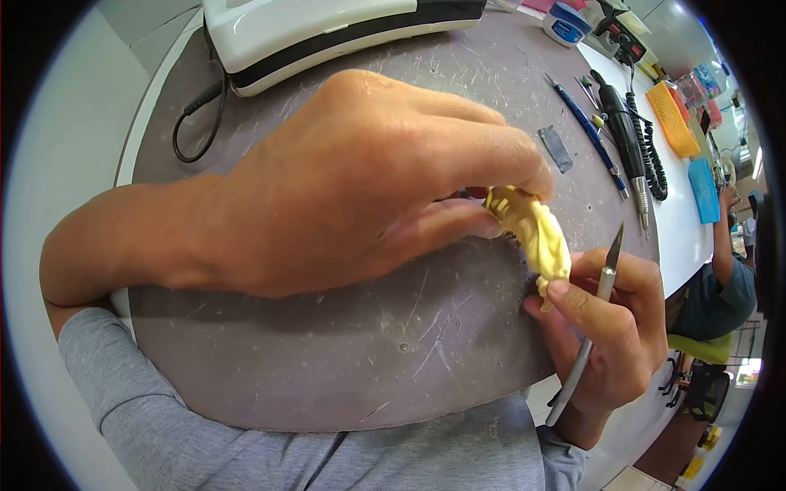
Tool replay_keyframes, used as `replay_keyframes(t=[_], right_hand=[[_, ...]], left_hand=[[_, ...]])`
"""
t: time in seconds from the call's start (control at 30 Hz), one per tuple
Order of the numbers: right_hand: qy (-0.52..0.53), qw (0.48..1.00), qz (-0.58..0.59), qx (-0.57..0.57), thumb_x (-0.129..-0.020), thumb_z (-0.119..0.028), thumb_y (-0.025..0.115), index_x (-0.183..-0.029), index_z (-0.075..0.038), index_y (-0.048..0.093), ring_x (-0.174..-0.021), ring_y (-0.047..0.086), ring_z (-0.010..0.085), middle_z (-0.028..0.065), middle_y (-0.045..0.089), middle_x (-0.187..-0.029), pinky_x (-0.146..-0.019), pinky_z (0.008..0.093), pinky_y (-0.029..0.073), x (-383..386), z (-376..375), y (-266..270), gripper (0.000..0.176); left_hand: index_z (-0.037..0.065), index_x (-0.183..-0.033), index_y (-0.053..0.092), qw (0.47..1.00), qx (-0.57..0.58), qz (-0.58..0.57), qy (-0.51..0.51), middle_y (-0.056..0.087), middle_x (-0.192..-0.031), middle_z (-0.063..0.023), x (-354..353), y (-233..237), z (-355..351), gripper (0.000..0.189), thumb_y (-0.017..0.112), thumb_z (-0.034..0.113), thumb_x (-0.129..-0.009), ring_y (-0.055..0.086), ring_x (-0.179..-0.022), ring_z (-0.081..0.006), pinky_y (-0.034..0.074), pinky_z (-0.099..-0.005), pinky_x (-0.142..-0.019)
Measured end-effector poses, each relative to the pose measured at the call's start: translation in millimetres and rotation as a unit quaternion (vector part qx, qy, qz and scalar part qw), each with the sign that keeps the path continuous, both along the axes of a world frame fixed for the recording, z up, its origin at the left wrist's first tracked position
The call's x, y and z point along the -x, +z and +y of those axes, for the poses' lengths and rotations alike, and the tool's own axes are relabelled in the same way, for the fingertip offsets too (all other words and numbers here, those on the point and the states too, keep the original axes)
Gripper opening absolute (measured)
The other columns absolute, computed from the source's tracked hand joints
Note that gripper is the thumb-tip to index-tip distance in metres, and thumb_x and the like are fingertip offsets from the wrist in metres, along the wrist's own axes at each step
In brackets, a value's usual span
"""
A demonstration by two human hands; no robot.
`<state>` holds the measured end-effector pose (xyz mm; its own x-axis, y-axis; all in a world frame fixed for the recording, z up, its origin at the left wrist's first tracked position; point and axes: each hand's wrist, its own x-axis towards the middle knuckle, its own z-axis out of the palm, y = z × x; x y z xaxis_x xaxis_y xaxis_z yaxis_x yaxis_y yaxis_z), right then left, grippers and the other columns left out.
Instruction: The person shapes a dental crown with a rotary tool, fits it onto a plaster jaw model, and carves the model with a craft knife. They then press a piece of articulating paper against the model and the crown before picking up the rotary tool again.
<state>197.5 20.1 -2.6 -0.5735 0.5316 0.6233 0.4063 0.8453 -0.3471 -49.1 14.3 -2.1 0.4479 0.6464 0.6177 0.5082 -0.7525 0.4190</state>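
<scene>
A curved, glossy yellow wax-like piece (540, 237) with a ridged, uneven surface is held over the brown work board (393, 360). My left hand (360, 172) reaches across from the left and pinches its upper end between thumb and fingers. At the lower end, the thumb and fingertips of my right hand (618, 327) grip the same piece. A silver-handled craft knife (584, 360) also rests between my right fingers, its dark pointed blade tilted up and away from the piece. My left fingers hide part of the piece's upper end.
A white machine with a black band (327, 37) stands at the back, its black cable (184, 143) beside it. A grey strip (556, 149), a blue pen-like tool (588, 131) and a black corded handpiece (624, 135) lie right. Beyond are yellow (671, 119) and blue baskets (702, 190) and another person (716, 299).
</scene>
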Motion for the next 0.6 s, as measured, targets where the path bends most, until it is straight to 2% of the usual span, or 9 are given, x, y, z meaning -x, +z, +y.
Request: replay_keyframes(t=[0.33,0.43,0.6], right_hand=[[0.021,1.0,-0.021,0.011,-0.062,-0.007,0.089,-0.093,-0.01,0.075,-0.079,0.07,0.019,0.0115,0.066,-0.095,-0.063,0.0276,0.057,-6,3,1,0.034],[0.02,0.999,-0.046,0.009,-0.063,-0.01,0.089,-0.092,-0.008,0.075,-0.077,0.07,0.0197,0.0129,0.067,-0.095,-0.063,0.0279,0.057,-6,4,3,0.033],[0.021,1.0,0.004,0.018,-0.066,-0.013,0.089,-0.091,-0.002,0.073,-0.074,0.071,0.0207,0.0161,0.069,-0.091,-0.063,0.0287,0.056,-6,9,0,0.031]], left_hand=[[0.002,-0.108,0.071,0.999,-0.024,0.023,-0.001,0.072,-0.097,-0.0119,-1,-2,1,0.029,0.075,0.001,-0.078,0.073,-0.085,-0.0242,0.06,-0.0302,-0.072],[0.003,-0.108,0.071,1.0,0.0,0.019,-0.002,0.072,-0.097,-0.0107,-1,-1,3,0.029,0.073,0.0,-0.08,0.072,-0.084,-0.0239,0.059,-0.0301,-0.072],[-0.001,-0.111,0.068,0.997,0.075,-0.006,0.0,0.07,-0.098,-0.0117,-2,1,6,0.028,0.07,-0.002,-0.083,0.07,-0.085,-0.022,0.058,-0.029,-0.072]])
